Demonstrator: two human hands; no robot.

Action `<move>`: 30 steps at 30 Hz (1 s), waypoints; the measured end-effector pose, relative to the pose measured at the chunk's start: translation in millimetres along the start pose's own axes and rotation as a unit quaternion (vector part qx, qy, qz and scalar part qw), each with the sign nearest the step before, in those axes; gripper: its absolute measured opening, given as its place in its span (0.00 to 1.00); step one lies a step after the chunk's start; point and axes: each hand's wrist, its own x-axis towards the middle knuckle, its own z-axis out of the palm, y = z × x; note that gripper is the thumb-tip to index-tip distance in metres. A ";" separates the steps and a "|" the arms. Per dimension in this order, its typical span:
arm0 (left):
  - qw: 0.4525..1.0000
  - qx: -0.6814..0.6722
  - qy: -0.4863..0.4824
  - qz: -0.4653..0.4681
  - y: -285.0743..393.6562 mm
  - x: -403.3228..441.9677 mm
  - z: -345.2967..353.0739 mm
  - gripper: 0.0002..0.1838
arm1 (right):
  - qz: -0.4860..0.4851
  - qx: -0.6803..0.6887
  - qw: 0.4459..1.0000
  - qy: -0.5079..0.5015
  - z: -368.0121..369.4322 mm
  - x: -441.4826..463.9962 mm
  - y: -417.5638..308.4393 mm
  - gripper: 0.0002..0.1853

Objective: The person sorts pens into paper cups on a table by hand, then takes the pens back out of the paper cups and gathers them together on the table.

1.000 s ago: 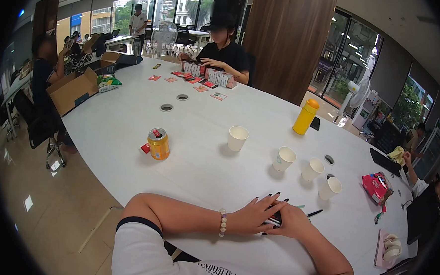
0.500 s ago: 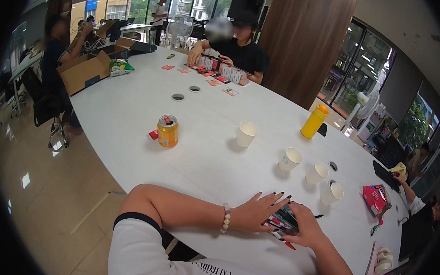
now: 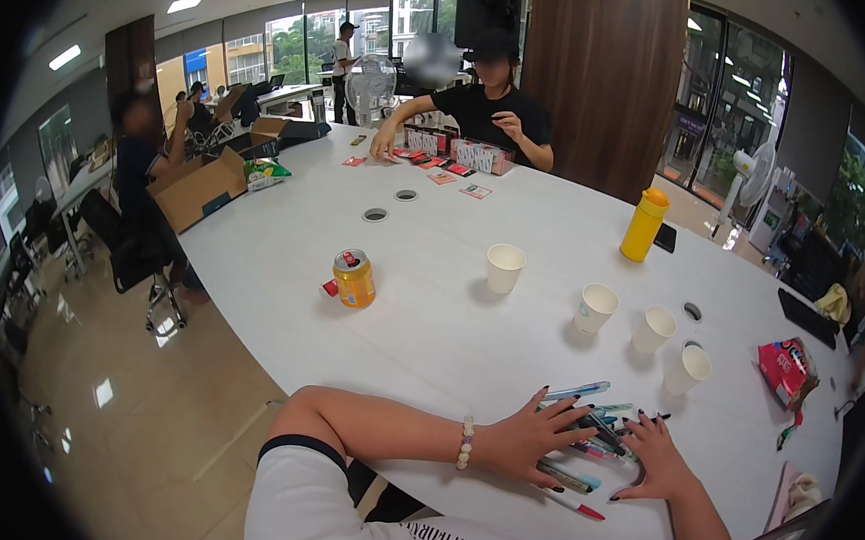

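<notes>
A loose heap of pens [image 3: 606,441] lies on the white table right in front of me. My left hand [image 3: 525,443], a beaded bracelet at its wrist, rests over the heap's left side with fingers spread. On the other side, my right hand [image 3: 655,462] touches the pens' right edge, its fingers also apart. A light blue pen [image 3: 578,391] sticks out beyond the left fingertips. Nearest my body is a white pen with a red end [image 3: 580,507]. Some pens are partly hidden beneath my fingers.
Paper cups [image 3: 597,308] stand beyond my hands, with a yellow bottle [image 3: 644,225] farther back. An orange can [image 3: 354,280] is to the left, a pink snack bag [image 3: 788,371] to the right. Across the table [image 3: 436,343], a person [image 3: 490,106] handles cards and boxes.
My hands have drawn apart and the fingers have spread. The pens, mostly covered before, now show as a wider, fanned-out heap. The camera view has shifted, and the person opposite has raised one hand.
</notes>
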 end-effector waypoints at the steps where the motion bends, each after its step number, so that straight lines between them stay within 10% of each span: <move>1: 1.000 -0.003 -0.012 -0.001 -0.1 -1.3 -1.1 0.49 | 0.000 -0.007 1.000 0.004 0.0 -0.9 -1.3 0.49; 30: 0.999 0.036 -0.033 -0.007 -0.5 -1.2 -1.0 0.39 | 0.113 0.202 0.960 0.155 27.5 4.3 -11.7 0.36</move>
